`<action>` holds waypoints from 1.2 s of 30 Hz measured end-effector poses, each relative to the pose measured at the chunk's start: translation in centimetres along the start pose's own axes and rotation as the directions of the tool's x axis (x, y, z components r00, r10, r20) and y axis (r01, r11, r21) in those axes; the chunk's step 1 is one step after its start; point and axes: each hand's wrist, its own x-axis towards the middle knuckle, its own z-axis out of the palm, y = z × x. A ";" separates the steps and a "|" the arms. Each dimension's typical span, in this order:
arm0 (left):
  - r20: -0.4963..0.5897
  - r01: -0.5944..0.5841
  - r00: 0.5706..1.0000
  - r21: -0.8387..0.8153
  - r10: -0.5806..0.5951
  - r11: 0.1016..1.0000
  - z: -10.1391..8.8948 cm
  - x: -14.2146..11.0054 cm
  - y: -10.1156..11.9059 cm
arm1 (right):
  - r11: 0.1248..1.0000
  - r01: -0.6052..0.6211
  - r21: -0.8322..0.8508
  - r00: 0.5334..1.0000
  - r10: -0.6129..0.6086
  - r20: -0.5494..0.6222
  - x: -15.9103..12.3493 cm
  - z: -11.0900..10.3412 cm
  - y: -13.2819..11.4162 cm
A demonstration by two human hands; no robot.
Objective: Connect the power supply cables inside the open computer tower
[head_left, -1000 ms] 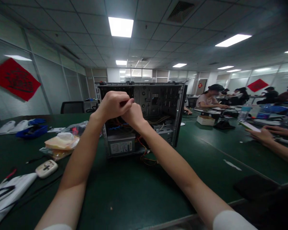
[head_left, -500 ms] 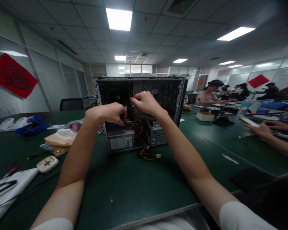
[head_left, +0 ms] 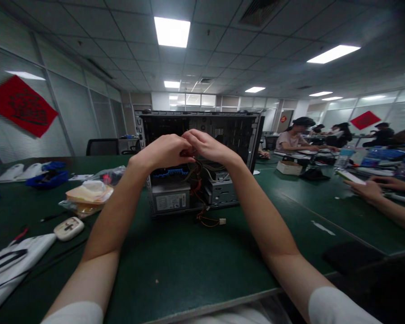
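An opened computer case [head_left: 202,113] lies on its side on the green table, its inside facing me. My left hand [head_left: 168,150] is closed at the middle of the case, with a bundle of dark and reddish power cables [head_left: 198,168] at its fingertips. Against those fingertips is my right hand [head_left: 207,146], its fingers closed; whatever they pinch is hidden. Below my left hand sits the power supply [head_left: 171,198] with its white label. A metal drive bay [head_left: 224,192] is at the lower right of the case. One white cable connector [head_left: 222,221] hangs out onto the table.
To the left are a plastic bag with yellowish contents [head_left: 87,195], a white power strip [head_left: 69,228], a white keyboard-like slab [head_left: 30,261] and blue items [head_left: 47,178]. At right, another person's hands [head_left: 371,191] hold a phone-like object. A small box [head_left: 288,167] stands farther back.
My left hand has moved right and up from above the power supply to meet my right hand, bringing cables up. A blue slotted part below it now shows more.
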 end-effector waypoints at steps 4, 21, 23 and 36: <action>-0.070 -0.054 0.996 0.084 0.060 0.995 0.4 0.4 -0.1 | 0.997 -0.044 0.058 0.998 0.041 0.056 0.0 -0.1 0.3; -0.295 -0.033 0.955 -0.196 -0.027 0.980 -2.7 -1.4 -1.2 | 0.939 -0.125 0.321 0.930 -0.002 0.369 -1.5 -1.1 -0.7; -0.245 -0.022 0.968 -0.277 -0.049 0.961 -3.1 -1.9 -1.4 | 0.945 -0.118 0.306 0.934 0.001 0.358 -1.7 -1.6 -1.0; -0.075 -0.049 0.997 -0.423 0.019 0.905 -2.4 -1.4 0.1 | 0.987 -0.048 0.155 0.958 0.001 0.286 -2.6 -3.7 -1.4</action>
